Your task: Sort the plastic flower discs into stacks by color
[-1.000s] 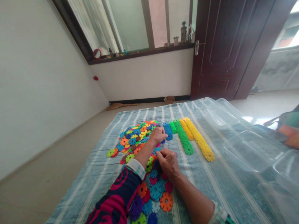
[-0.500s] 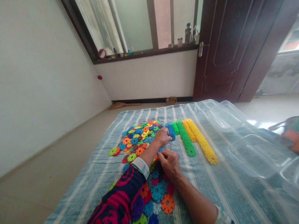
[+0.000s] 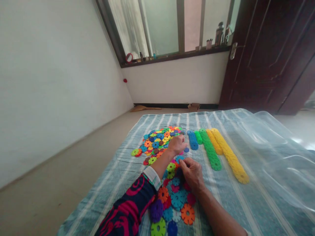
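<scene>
My left hand (image 3: 177,144) is closed over the right side of a heap of coloured notched plastic discs (image 3: 155,144). Its fingers point down, and whatever they hold is hidden. Just right of it lies a short overlapping row of blue discs (image 3: 193,141), with a small dark blue disc (image 3: 186,149) apart from it. Nearer to me, my right hand (image 3: 193,172) is closed, thumb and forefinger pinched at the edge of a light blue disc (image 3: 179,158). Under and beside my wrists spreads a second heap of larger discs, among them an orange disc (image 3: 187,214).
Right of the blue row are a short bright green row (image 3: 198,137), a long green row (image 3: 210,150) and two yellow rows, the longer yellow row (image 3: 231,157) outermost. Clear plastic containers (image 3: 290,180) stand at the right on the striped cloth (image 3: 110,186).
My left hand has moved left, off the blue row, to the edge of the heap. My right hand stays nearly in place. The view has turned left.
</scene>
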Demonstrator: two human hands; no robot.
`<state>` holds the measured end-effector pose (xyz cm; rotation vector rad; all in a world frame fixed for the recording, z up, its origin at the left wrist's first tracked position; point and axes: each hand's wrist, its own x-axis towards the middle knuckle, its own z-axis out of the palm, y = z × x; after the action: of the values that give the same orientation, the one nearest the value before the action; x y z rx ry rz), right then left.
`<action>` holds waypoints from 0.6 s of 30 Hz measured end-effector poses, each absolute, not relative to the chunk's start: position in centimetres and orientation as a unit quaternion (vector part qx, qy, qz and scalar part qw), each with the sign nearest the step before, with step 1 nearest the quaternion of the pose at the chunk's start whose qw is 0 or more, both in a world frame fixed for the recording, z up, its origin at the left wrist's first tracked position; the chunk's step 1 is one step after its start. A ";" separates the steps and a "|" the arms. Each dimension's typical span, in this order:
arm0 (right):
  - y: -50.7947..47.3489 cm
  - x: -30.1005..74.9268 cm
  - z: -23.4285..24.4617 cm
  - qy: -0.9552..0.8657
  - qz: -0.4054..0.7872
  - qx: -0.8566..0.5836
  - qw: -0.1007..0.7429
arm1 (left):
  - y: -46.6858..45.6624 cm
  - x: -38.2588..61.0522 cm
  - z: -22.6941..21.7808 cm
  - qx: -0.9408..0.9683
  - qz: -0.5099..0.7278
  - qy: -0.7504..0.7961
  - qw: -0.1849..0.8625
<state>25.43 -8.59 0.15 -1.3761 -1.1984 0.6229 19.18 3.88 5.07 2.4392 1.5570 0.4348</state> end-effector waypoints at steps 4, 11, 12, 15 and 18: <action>-8.8 25.5 0.1 -0.515 0.258 -0.592 0.565 | 4.0 14.1 6.2 0.809 0.136 0.567 0.071; -8.8 25.4 -0.2 -0.520 0.247 -0.596 0.560 | 4.8 6.4 6.0 0.792 0.126 0.598 -0.006; -8.8 25.4 -0.2 -0.519 0.247 -0.596 0.560 | 4.8 5.9 5.7 0.799 0.121 0.589 -0.006; -8.9 25.4 -0.2 -0.518 0.250 -0.598 0.558 | 4.7 4.6 4.8 0.827 0.097 0.554 0.009; -9.0 25.5 -0.3 -0.520 0.255 -0.597 0.555 | 4.4 4.0 4.1 0.840 0.089 0.534 0.027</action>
<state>25.50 -8.98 -0.34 -1.4104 -1.2279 0.6021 3.97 4.36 4.12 2.5953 1.6481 0.2760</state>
